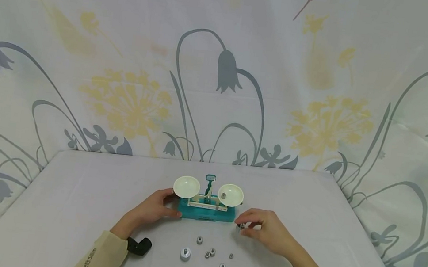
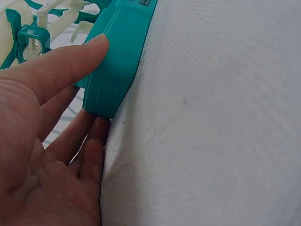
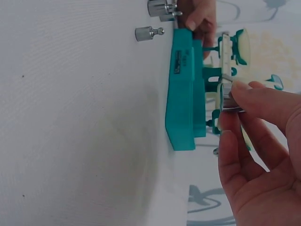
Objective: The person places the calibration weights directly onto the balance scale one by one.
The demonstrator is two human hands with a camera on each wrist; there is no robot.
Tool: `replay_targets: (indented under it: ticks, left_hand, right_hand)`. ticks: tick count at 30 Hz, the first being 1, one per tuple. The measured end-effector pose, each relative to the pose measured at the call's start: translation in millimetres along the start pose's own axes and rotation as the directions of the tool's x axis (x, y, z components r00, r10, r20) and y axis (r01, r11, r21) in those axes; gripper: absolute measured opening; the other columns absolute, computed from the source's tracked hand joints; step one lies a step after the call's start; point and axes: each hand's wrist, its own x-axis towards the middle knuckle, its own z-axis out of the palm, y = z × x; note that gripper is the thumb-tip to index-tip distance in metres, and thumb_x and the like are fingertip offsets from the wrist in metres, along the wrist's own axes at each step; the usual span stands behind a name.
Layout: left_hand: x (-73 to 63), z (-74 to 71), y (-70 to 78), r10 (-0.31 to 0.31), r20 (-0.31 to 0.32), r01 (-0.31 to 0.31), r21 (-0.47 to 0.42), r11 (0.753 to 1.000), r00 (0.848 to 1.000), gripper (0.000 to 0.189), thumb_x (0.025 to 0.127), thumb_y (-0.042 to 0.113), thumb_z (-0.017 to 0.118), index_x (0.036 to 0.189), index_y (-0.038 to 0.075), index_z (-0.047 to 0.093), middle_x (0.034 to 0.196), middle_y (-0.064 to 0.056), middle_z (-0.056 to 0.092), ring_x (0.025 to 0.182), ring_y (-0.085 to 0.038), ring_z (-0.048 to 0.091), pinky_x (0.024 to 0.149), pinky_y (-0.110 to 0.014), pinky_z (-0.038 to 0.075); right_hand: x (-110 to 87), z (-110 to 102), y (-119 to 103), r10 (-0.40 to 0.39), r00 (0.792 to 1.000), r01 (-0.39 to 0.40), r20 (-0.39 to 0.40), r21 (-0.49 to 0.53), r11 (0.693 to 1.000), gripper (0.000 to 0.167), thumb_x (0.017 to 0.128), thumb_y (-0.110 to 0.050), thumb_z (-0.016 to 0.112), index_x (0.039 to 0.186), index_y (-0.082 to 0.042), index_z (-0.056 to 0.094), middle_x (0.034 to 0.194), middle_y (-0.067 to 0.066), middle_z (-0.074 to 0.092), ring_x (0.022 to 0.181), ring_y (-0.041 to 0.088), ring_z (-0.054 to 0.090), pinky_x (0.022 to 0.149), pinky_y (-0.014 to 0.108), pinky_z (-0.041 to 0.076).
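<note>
A teal balance scale (image 1: pixel 206 214) with two cream pans stands on the table. My left hand (image 1: pixel 153 208) grips the left end of its base, thumb (image 2: pixel 96 47) on the front face and fingers at the end and behind. The left pan (image 1: pixel 186 186) holds nothing. In the right pan (image 1: pixel 233 194) lies a small metal weight (image 1: pixel 223 195). Just off the base's right end, my right hand (image 1: pixel 268 231) pinches a shiny metal weight (image 3: pixel 227 98) between thumb and fingers. That weight is partly hidden by the fingertips.
Several knobbed metal weights stand on the white cloth in front of the scale, the largest weight (image 1: pixel 185 254) at the left and a small weight (image 1: pixel 231 256) at the right. A flower-patterned curtain (image 1: pixel 217 107) hangs behind the table (image 1: pixel 92 181).
</note>
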Motion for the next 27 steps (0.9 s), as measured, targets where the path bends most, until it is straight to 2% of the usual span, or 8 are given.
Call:
replay_targets:
  ticks: [4, 12, 27]
  left_hand:
    - [-0.2, -0.1, 0.8, 0.002, 0.0, -0.002, 0.001, 1.0, 1.0, 0.069, 0.081, 0.013, 0.082, 0.141, -0.002, 0.051, 0.144, -0.017, 0.051, 0.137, -0.038, 0.042, 0.115, -0.053, 0.032]
    - [-0.7, 0.2, 2.2, -0.001, -0.002, 0.001, -0.002, 1.0, 1.0, 0.069, 0.08, 0.011, 0.082, 0.14, -0.003, 0.051, 0.145, -0.019, 0.05, 0.138, -0.039, 0.042, 0.115, -0.052, 0.032]
    - [-0.9, 0.9, 3.2, 0.002, 0.004, -0.002, 0.007, 1.0, 1.0, 0.068, 0.08, 0.01, 0.082, 0.14, -0.001, 0.051, 0.144, -0.017, 0.051, 0.137, -0.038, 0.043, 0.115, -0.05, 0.033]
  right_hand:
    - [1.3, -3.4, -1.5, 0.001, 1.0, -0.001, -0.019, -0.017, 1.0, 0.021, 0.085, -0.004, 0.077, 0.106, -0.009, 0.077, 0.104, -0.003, 0.072, 0.087, 0.011, 0.064, 0.075, 0.026, 0.057]
    - [4.5, -9.9, -5.0, -0.068, 0.997, 0.066, -0.037, -0.052, 0.996, 0.022, 0.085, -0.003, 0.077, 0.106, -0.009, 0.076, 0.103, -0.005, 0.071, 0.088, 0.01, 0.064, 0.074, 0.026, 0.057]
    - [18.2, -19.8, -21.3, -0.072, 0.996, 0.068, -0.046, -0.09, 0.994, 0.022, 0.086, -0.004, 0.077, 0.108, -0.01, 0.076, 0.107, -0.004, 0.071, 0.089, 0.015, 0.064, 0.075, 0.027, 0.056]
